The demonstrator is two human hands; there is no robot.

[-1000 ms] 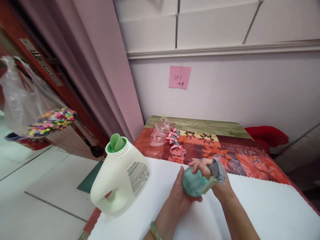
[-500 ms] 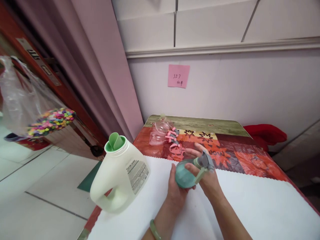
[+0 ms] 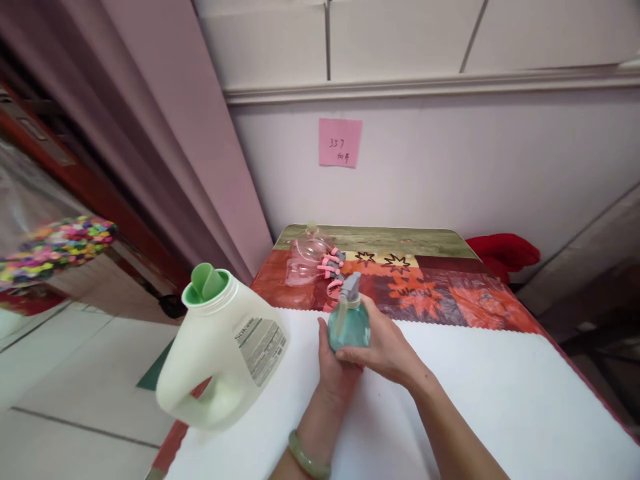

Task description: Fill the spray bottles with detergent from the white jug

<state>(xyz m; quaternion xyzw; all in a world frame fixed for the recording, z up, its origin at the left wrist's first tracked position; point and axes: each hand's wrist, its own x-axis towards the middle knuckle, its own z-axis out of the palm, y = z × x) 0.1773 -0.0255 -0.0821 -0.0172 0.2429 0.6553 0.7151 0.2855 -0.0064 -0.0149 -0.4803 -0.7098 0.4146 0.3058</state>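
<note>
The white jug point(image 3: 225, 337) stood uncapped, its green spout point(image 3: 207, 285) exposed, just beside the left edge of the table point(image 3: 410, 239). A bump from the left forearm point(image 3: 323, 421) could have tipped it over that side; whether it held liquid could not be told. To the jug's right, the left hand point(image 3: 334, 373) cupped the teal spray bottle point(image 3: 356, 330) from below and its left, thumb raised, most fingers hidden. The right hand point(image 3: 383, 341) gripped the bottle's other side, thumb across the front. Nearly upright between them, its rounded body could have slipped had the right hand loosened or turned wet. Beyond the jug and to its right, clear bottles point(image 3: 301, 265) lay where an outstretched hand might have set them rolling.

Left of the jug there was almost no margin before the floor point(image 3: 75, 400). Between jug and left hand ran a narrow strip of white mat point(image 3: 500, 387). Farthest right of the jug, past the right forearm point(image 3: 440, 415), the mat spread widest, probably the easiest room for moving.
</note>
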